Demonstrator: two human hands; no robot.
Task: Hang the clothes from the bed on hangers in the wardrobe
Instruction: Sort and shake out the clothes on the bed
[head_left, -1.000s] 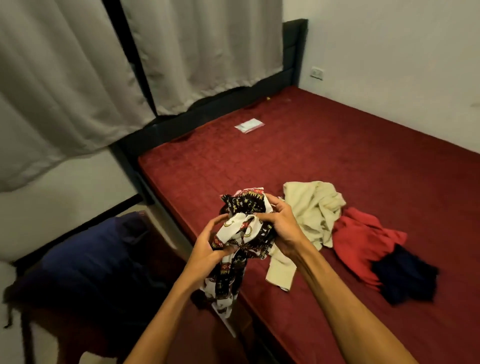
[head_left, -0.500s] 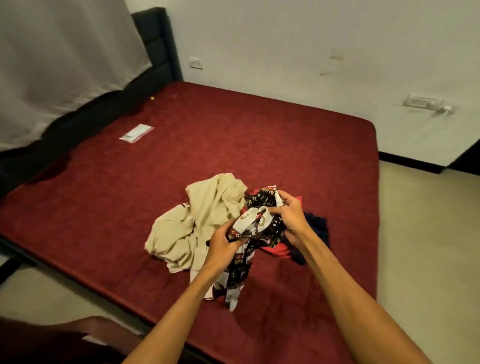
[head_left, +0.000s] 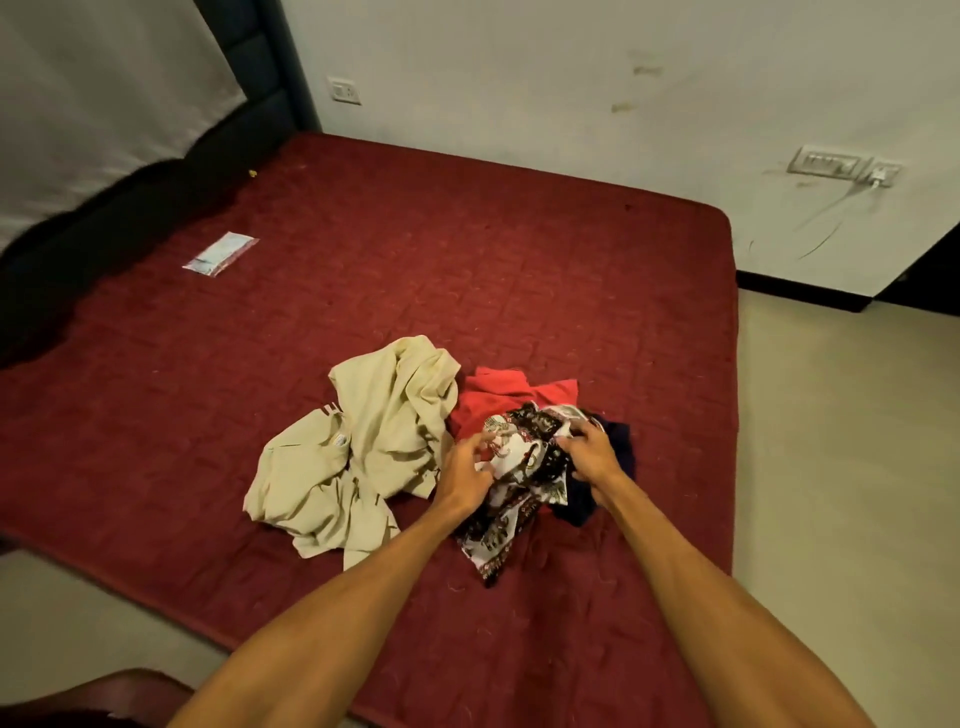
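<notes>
Head view showed left hand (head_left: 464, 470) and right hand (head_left: 592, 458) gripping a print shirt (head_left: 524, 457) near the bed's (head_left: 467, 260) front edge. Cream top (head_left: 374, 441), red top (head_left: 498, 392) and navy cloth (head_left: 619, 447) lay unhung there; probably all hanging remained.

patterned garment (head_left: 524, 467) bunched on red top (head_left: 498, 395) + navy item (head_left: 621, 452) | cream shirt (head_left: 363, 441) crumpled just beside, on bed (head_left: 363, 260)

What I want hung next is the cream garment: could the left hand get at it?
Probably yes: the cream garment lies uncovered beside the left hand, nothing between them, though that hand is at the patterned garment.
</notes>
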